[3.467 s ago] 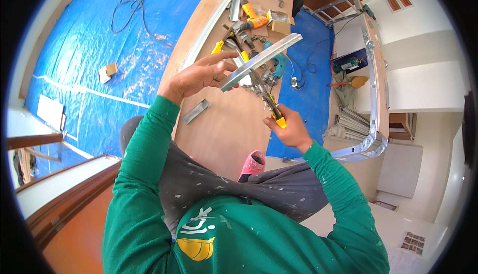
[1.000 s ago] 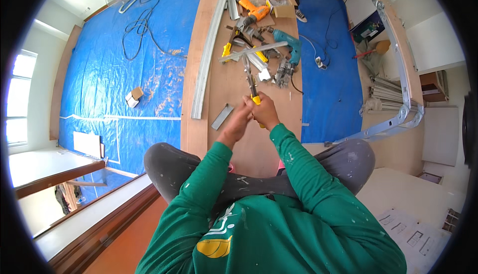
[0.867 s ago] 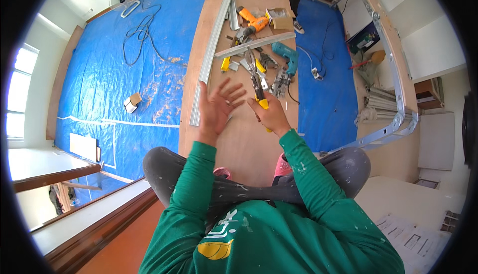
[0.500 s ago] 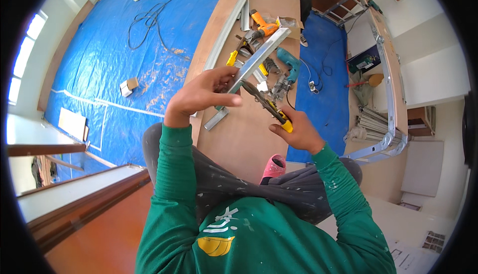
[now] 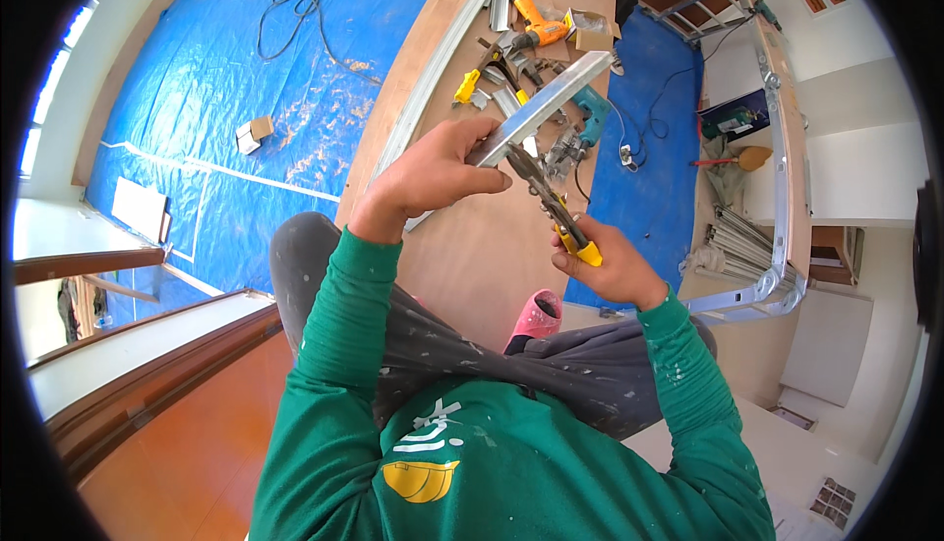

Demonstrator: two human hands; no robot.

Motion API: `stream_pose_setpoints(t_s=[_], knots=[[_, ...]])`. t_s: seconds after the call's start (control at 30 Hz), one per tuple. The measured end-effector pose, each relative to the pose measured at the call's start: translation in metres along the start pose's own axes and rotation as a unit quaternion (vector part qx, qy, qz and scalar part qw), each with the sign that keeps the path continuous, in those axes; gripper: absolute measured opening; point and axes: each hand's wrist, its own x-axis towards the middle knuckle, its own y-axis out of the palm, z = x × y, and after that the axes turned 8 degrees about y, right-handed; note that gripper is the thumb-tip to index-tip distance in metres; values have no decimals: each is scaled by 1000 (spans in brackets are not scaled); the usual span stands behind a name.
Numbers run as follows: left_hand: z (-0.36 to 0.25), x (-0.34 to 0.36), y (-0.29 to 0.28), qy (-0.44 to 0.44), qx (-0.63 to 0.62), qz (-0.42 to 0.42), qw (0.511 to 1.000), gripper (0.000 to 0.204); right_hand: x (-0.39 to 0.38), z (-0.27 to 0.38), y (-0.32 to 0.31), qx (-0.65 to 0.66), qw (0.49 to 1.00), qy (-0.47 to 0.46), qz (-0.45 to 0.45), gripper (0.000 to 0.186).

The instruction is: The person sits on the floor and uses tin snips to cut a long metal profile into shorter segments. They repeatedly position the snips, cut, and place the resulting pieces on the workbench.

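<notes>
Two hands, two held items, logged from my remote seat, with the orange drill (image 5: 539, 25) as reference mark.

Item 1: metal channel (image 5: 546, 108). Located just nearer the wearer than the orange drill, seemingly raised over the loose tools. Long axis slanting: near end lower left of the orange drill, far end pointing away from the wearer and off to its lower right.

Item 2: snips (image 5: 553, 205), yellow-handled. Well to the near side of the orange drill; blades pointing up and left, across the channel's line. Tips at or just beside the channel's near end; whether they bite metal I cannot tell.

Left hand (image 5: 438, 172): gripping the channel by its near end, thumb stretched out along the near side, some fingers hidden behind the metal.
Right hand (image 5: 615, 264): closed round the snips' handles.

Recent change: about a second ago I had the left hand open and away from the channel; now it has hold of it. I judge the piece is therefore steadied by hand while the snips stand at its end.

Surroundings: open cardboard box (image 5: 593, 34), right of the orange drill; teal power tool (image 5: 592, 113), nearer the wearer and right of it; long metal track (image 5: 433, 89), to its left.
</notes>
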Motion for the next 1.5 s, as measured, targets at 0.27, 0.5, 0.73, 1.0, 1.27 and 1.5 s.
stream_pose_setpoints(t_s=[0.27, 0.5, 0.73, 1.0, 1.27, 1.5], knots=[[10, 8, 10, -27, 34, -2, 999, 41, -7, 7, 4, -41, 996, 72, -39, 40], [7, 11, 15, -39, -56, -10, 998, 40, -8, 1, 3, -35, 997, 68, -15, 42], [19, 10, 14, 28, 30, -16, 999, 41, -9, 1, 1, -53, 995, 86, -12, 34], [22, 13, 13, 18, 60, 15, 998, 40, -6, -16, 11, -67, 995, 37, -61, 36], [32, 13, 11, -14, 32, 37, 999, 39, -6, -20, 25, -43, 996, 48, -65, 34], [43, 12, 14, -24, 13, 51, 998, 37, -7, -33, 40, -31, 996, 51, -64, 35]])
